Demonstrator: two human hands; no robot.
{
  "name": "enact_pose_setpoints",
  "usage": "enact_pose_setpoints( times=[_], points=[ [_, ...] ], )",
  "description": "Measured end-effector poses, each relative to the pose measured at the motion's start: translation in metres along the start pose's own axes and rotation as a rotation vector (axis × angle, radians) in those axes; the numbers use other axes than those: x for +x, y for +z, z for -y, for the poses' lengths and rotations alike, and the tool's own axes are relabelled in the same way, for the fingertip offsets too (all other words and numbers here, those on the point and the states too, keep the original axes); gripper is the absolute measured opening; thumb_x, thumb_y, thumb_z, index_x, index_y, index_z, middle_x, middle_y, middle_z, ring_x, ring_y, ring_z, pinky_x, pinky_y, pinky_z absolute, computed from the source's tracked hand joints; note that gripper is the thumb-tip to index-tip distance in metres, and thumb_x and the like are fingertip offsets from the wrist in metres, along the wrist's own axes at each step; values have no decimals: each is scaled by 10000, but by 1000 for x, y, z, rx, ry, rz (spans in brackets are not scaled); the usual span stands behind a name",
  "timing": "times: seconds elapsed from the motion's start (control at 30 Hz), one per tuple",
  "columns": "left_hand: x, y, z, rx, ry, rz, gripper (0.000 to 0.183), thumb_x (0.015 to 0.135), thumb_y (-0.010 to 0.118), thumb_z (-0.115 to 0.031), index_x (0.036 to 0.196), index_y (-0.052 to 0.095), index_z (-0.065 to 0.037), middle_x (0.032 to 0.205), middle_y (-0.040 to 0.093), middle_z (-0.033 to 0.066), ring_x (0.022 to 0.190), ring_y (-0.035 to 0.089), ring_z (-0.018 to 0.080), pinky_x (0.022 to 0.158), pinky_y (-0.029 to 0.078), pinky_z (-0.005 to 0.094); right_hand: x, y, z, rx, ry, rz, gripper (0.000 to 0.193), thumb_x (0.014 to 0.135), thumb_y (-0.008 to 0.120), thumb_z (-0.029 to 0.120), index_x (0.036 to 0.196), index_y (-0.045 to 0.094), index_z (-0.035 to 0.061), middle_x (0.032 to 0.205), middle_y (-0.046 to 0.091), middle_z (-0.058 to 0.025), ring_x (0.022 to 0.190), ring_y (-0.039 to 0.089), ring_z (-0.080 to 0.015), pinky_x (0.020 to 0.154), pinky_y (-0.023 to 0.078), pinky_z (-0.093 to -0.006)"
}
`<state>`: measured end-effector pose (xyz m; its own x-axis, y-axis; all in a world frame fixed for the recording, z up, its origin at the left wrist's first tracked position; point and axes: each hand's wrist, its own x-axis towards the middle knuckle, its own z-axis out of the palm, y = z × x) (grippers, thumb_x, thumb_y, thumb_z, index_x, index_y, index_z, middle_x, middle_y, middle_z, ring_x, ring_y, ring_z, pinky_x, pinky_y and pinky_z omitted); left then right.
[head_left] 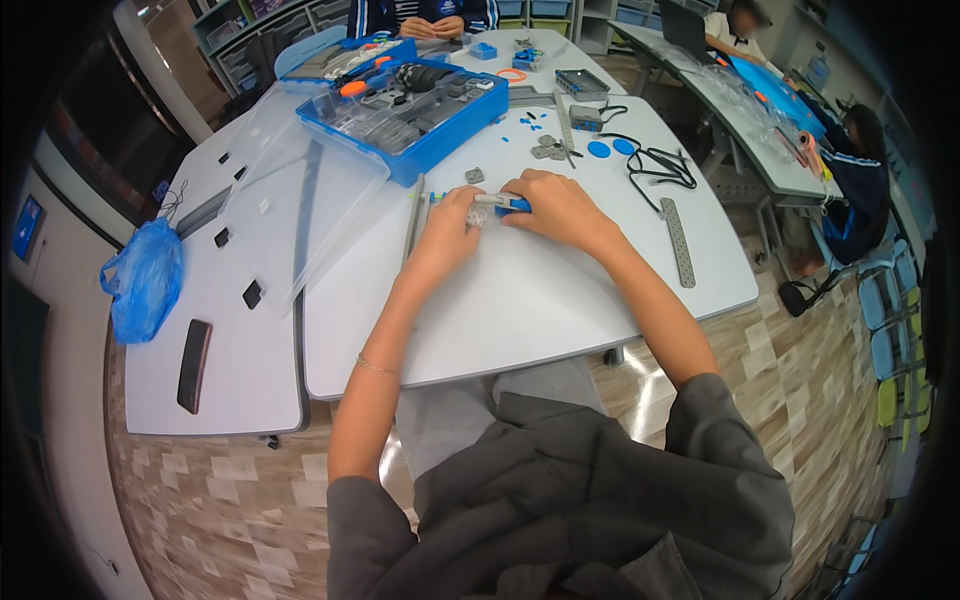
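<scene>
Both my hands meet over the white table around a small assembly of grey and blue plastic building parts (492,200). My left hand (447,238) is closed on its left end, where a light grey perforated piece shows under the fingertips. My right hand (556,208) pinches the other end, beside a blue part; its fingers cover some of the joint. Just beyond the hands lies a small grey block (474,175). Close to my left hand, a long grey beam (413,215) rests on the table.
Ahead stands a blue parts box (445,130) with a clear lid (320,200) to its left. Black cables (660,165), a perforated grey plate (678,242) and blue discs (599,149) lie rightward. A phone (194,366) and blue bag (145,280) sit left. Other people sit nearby.
</scene>
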<state>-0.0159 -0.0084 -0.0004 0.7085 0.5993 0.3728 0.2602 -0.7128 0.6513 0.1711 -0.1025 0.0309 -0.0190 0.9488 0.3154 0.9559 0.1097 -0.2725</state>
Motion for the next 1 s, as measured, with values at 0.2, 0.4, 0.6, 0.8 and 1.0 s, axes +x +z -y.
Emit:
enact_pose_setpoints(
  times=[0.2,0.4,0.6,0.8,1.0],
  points=[
    [-3,-9,-4,168,156,-90,322,826,660,-17,1144,613,-3,1174,637,165,1136,590,332,1064,414,422,9,-14,-51,-56,197,-167,286,823,738,232,1059,709,73,960,678,-156,908,660,-340,795,526,-443],
    [2,-16,-8,282,90,-166,211,847,669,-83,1038,664,9,1059,670,156,1090,574,326,1133,356,442,21,-10,-80,-239,179,-289,276,823,738,226,1032,696,52,944,669,-147,939,649,-331,788,528,-444],
    [1,-16,-3,340,28,-267,166,849,683,-104,978,675,1,983,668,146,964,564,306,926,465,401,42,19,-41,-39,-85,-239,274,819,742,229,1025,696,55,967,660,-126,966,642,-315,792,530,-438],
    [3,-20,3,352,29,-321,165,856,684,-119,976,670,-7,928,660,120,901,564,291,835,464,401,68,34,-11,-85,-125,-101,270,815,745,199,1051,707,72,1001,667,-108,981,645,-302,805,522,-414],
    [10,-18,-3,-303,-208,-300,253,960,604,-189,1118,656,3,1108,669,154,1006,632,234,857,508,346,51,10,1,377,-47,-150,292,803,771,218,1059,727,84,952,698,-94,893,658,-262,769,509,-377]
  ],
)
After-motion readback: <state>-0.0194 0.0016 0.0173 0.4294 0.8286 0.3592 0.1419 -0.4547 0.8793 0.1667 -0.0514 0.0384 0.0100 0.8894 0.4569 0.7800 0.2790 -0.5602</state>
